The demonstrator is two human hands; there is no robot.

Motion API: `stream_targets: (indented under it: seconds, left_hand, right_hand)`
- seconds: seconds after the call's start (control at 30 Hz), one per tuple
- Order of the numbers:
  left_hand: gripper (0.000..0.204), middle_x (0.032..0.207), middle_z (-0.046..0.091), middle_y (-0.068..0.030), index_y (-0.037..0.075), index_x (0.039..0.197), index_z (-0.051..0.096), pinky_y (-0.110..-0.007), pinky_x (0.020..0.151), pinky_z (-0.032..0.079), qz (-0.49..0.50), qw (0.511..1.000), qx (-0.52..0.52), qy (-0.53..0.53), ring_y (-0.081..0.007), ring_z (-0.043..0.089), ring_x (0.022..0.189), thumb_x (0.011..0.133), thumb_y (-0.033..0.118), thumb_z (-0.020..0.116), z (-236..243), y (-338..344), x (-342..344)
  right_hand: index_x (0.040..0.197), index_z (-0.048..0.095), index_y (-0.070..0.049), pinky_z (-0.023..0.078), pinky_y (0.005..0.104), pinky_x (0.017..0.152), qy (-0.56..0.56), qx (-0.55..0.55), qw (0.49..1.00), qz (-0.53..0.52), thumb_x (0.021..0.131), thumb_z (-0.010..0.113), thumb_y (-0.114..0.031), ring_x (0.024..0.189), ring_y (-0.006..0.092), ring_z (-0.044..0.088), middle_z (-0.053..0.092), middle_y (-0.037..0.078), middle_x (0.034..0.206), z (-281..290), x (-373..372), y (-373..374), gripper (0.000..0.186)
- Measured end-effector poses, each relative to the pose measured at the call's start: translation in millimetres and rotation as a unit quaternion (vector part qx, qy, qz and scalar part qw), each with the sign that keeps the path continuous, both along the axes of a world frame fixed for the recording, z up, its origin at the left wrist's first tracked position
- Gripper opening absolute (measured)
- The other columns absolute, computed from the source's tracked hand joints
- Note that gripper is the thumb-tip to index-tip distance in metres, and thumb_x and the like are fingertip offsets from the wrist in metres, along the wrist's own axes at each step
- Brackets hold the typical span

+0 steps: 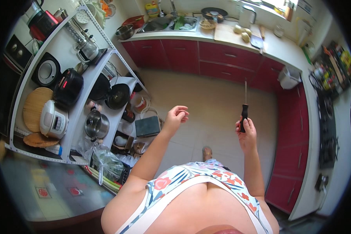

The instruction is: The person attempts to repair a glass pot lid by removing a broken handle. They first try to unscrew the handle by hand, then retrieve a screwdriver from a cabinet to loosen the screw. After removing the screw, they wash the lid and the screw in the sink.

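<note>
In our right grip [248, 132], thumb and fingers are clamped on the lower end of the screwdriver [244, 112], which we hold up in front of us, over the floor [218, 93], tip pointing away toward the red drawers [226, 62]. A little orange shows on its black handle near our fingers.

We judge it light enough for one hand, stiff all along, and hardly fragile. The handle looks like moulded plastic or rubber, so it should sit securely, though a damp palm might let it twist. The bare metal shaft [245, 93] looks thin and smooth, likely slippery; we would take hold by the thick handle, wrapping more of the palm round it for turning force, and keep fingers off the tip.

Our left grip [177, 117] hangs well apart from it, fingers loosely half-curled, with nothing visible in it. Farther out, the metal shelf rack [93, 80] stands to our left, and the pale tabletop [275, 54] runs along the far side, above the drawers.
</note>
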State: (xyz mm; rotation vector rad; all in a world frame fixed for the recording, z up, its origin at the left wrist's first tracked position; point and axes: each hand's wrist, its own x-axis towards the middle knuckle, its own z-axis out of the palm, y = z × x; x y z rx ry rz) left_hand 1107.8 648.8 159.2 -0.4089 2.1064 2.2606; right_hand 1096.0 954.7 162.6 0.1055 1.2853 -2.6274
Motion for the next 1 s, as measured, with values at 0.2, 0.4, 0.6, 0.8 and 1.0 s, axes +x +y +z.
stream_targets:
  seconds: [0.2,0.4,0.6,0.8,1.0]
  left_hand:
    - [0.021,0.092,0.063,-0.0057,0.004,0.109,0.056,-0.025,0.067,0.05,0.121,0.993,-0.012,-0.002,-0.0117,0.061,0.075,0.089,0.008,0.048,8.6,-91.8,-127.0]
    - [0.02,0.091,0.062,-0.0054,0.004,0.109,0.055,-0.022,0.066,0.049,0.218,0.976,-0.003,0.007,-0.0105,0.059,0.072,0.091,0.006,0.046,-4.0,-214.8,-270.9]
    - [0.023,0.095,0.061,-0.0072,0.004,0.113,0.053,-0.026,0.07,0.05,0.206,0.978,-0.027,0.031,-0.0128,0.06,0.078,0.091,0.01,0.046,17.2,-321.0,-471.5]
    - [0.025,0.096,0.061,-0.0084,0.004,0.114,0.052,-0.027,0.071,0.05,0.183,0.983,0.0,0.024,-0.0141,0.06,0.08,0.091,0.01,0.046,29.9,-396.6,-656.1]
    - [0.03,0.105,0.057,-0.0114,0.002,0.119,0.047,-0.03,0.074,0.049,0.243,0.97,0.034,0.0,-0.0178,0.058,0.087,0.09,0.011,0.047,-7.9,-473.8,-805.7]
  right_hand:
    - [0.102,0.051,-0.006,0.044,0.0228,0.063,-0.006,0.052,0.99,0.133,0.091,0.056,-0.025,0.068,0.0108,0.053,0.058,0.006,0.082,19.3,-231.3,-104.5,0.022]
    - [0.097,0.054,-0.007,0.041,0.0228,0.058,-0.004,0.061,0.976,0.209,0.092,0.056,-0.027,0.063,0.0093,0.051,0.056,0.003,0.074,7.7,-415.9,-233.5,0.021]
    - [0.092,0.054,-0.007,0.037,0.0221,0.053,-0.034,0.069,0.975,0.21,0.092,0.055,-0.027,0.057,0.009,0.046,0.052,0.001,0.068,3.9,-576.4,-340.7,0.019]
    - [0.088,0.054,-0.009,0.036,0.0228,0.05,-0.054,0.108,0.967,0.225,0.09,0.056,-0.031,0.054,0.0089,0.045,0.051,0.001,0.067,1.7,-719.7,-423.8,0.022]
    - [0.091,0.057,-0.006,0.035,0.0213,0.046,-0.073,0.168,0.945,0.27,0.091,0.053,-0.032,0.051,0.0076,0.044,0.051,0.001,0.065,-39.3,-871.9,-521.7,0.027]
